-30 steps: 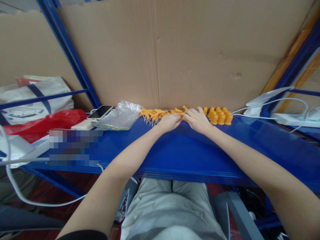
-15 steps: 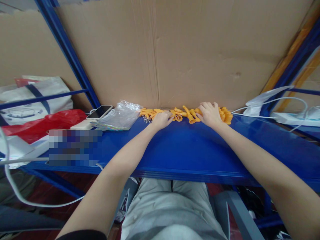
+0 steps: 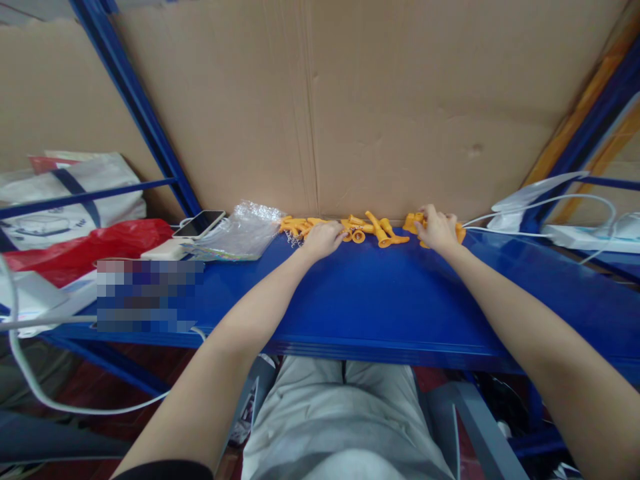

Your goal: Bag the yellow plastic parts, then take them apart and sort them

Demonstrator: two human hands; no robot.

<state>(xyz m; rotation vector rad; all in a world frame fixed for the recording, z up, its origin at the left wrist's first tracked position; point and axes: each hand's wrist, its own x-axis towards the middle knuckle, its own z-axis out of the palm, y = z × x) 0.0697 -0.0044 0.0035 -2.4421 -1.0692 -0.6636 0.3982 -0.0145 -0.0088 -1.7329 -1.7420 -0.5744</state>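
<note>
A row of orange plastic parts lies at the back of the blue shelf, against the cardboard. My left hand (image 3: 325, 240) rests among them with its fingers curled; what is under the fingertips is hidden. To its left are thin orange pieces (image 3: 295, 225) with small metal coils (image 3: 293, 239). Between my hands lie several funnel-shaped orange parts (image 3: 381, 233), wide at one end. My right hand (image 3: 440, 230) is closed over chunky orange pieces (image 3: 413, 221) at the right end of the row, which its fingers partly cover.
Left of the parts lies a clear plastic bag (image 3: 245, 230), beside a phone (image 3: 200, 225) and a red bag (image 3: 110, 247). White cables (image 3: 540, 200) run at the right. Blue shelf posts (image 3: 135, 100) stand at both sides, and cardboard (image 3: 360, 100) closes the back.
My right hand has moved a little to the right, uncovering the chunky pieces on its left and a funnel-shaped part's tail. My left hand stays almost where it was.
</note>
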